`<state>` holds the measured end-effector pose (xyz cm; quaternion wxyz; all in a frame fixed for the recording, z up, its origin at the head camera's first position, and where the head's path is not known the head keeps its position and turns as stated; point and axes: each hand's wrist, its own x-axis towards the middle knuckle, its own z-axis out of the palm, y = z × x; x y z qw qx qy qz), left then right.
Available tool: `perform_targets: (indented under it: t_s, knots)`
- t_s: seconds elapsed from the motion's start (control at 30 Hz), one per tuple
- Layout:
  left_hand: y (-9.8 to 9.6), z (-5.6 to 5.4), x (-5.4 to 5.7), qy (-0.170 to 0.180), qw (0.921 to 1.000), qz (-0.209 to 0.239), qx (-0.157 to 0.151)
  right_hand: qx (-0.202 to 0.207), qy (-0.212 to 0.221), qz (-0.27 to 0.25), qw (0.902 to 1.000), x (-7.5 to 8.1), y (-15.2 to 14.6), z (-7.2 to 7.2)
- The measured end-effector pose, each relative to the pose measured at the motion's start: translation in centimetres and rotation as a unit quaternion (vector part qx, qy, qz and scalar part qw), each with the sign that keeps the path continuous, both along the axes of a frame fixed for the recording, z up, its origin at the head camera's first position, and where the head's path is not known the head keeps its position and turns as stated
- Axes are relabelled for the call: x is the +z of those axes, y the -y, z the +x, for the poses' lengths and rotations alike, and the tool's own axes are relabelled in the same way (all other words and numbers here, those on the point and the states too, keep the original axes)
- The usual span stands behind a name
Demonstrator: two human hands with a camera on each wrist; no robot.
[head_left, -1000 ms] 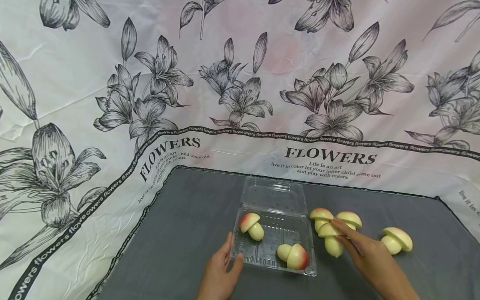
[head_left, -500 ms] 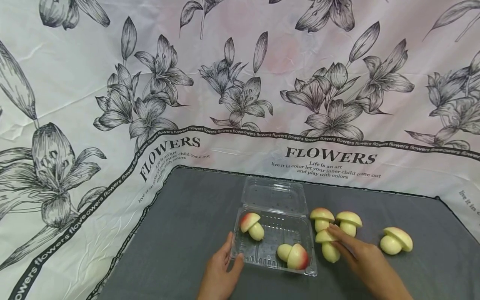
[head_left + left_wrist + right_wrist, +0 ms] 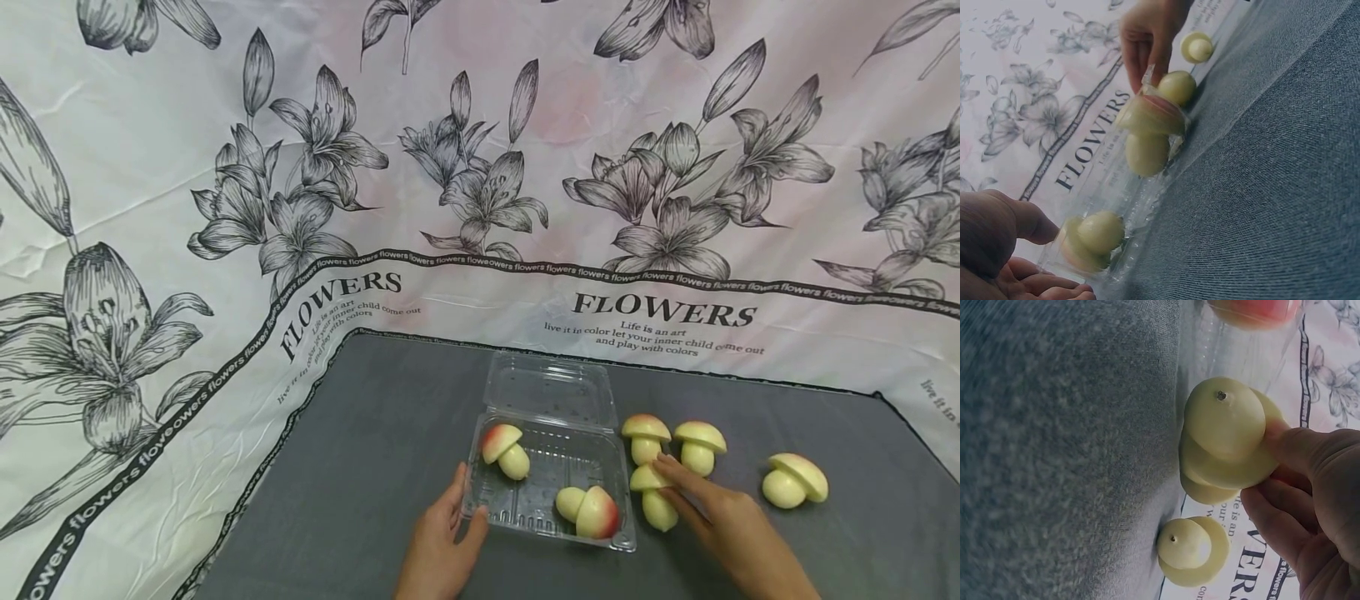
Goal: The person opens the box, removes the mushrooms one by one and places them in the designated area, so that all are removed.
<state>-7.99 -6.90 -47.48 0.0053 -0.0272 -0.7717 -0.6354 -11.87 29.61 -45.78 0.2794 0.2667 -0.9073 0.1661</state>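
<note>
My left hand [image 3: 442, 537] grips the front left corner of a clear plastic clamshell box [image 3: 543, 471], its lid laid back open. Inside lie two mushroom-shaped pieces with red-tinged caps: one mushroom [image 3: 514, 461] at the left, another mushroom [image 3: 597, 512] at the front right. Just right of the box, my right hand [image 3: 731, 521] pinches the cap of a pale yellow-green mushroom [image 3: 659, 510] between thumb and fingers. The right wrist view shows that mushroom [image 3: 1225, 422] with its stem end towards the camera. Part of its cap is behind my fingers.
Two more mushrooms, one [image 3: 646, 429] near the box and one [image 3: 701, 437] beside it, stand just beyond my right hand. Another mushroom [image 3: 795, 482] lies farther right. The grey tabletop [image 3: 360, 467] meets a flower-printed cloth [image 3: 480, 208] at the back.
My right hand has drawn the pinched mushroom slightly left and towards me, away from the two behind it. My left hand and the box have stayed put.
</note>
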Motion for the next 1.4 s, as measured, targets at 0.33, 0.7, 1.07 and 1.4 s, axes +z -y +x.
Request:
perform_targets:
  t_s: [0.33, 0.7, 1.07, 1.4]
  knots:
    - [0.1, -0.1, -0.1, 0.01, 0.9999, 0.0, -0.005, -0.005, 0.02, 0.001, 0.9998, 0.0, 0.2, 0.1]
    - [0.3, -0.2, 0.0, 0.005, 0.9999, 0.004, -0.012, 0.033, -0.001, -0.017, 0.9993, -0.3, 0.0, 0.0]
    - [0.4, -0.2, 0.1, 0.02, 0.9995, 0.004, -0.023, 0.054, -0.018, -0.021, 0.9982, -0.1, -0.3, 0.0]
    - [0.2, -0.2, 0.1, 0.012, 0.9999, -0.002, -0.011, 0.039, 0.02, -0.019, 0.9988, 1.7, 1.2, 0.7]
